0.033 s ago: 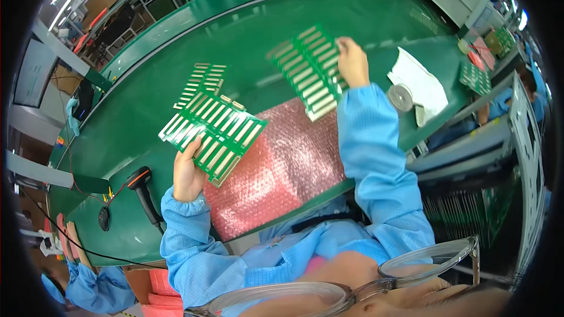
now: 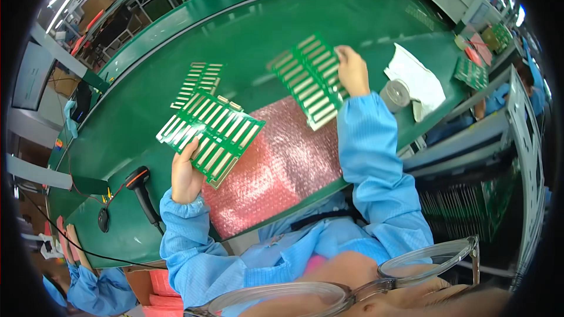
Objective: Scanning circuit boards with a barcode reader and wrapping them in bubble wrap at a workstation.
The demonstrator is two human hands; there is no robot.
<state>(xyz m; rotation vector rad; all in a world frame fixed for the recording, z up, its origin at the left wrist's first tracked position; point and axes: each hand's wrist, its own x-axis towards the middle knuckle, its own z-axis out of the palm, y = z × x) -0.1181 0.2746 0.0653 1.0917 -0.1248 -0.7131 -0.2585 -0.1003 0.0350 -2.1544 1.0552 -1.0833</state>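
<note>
Left hand (image 2: 185, 177) grips circuit board (image 2: 218, 133), right hand (image 2: 353, 74) second board (image 2: 310, 80). Green table (image 2: 247, 41) bears bubble wrap (image 2: 276, 173), scanner (image 2: 143, 192); monitor (image 2: 34, 76) at left.

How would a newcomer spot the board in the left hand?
Start at the green bench and find the pink bubble wrap on it. By the wrap's left end, the left hand grips a green board with pale slots. It partly hides another board beyond it, whereas the board in the right hand overlaps neither.
</note>
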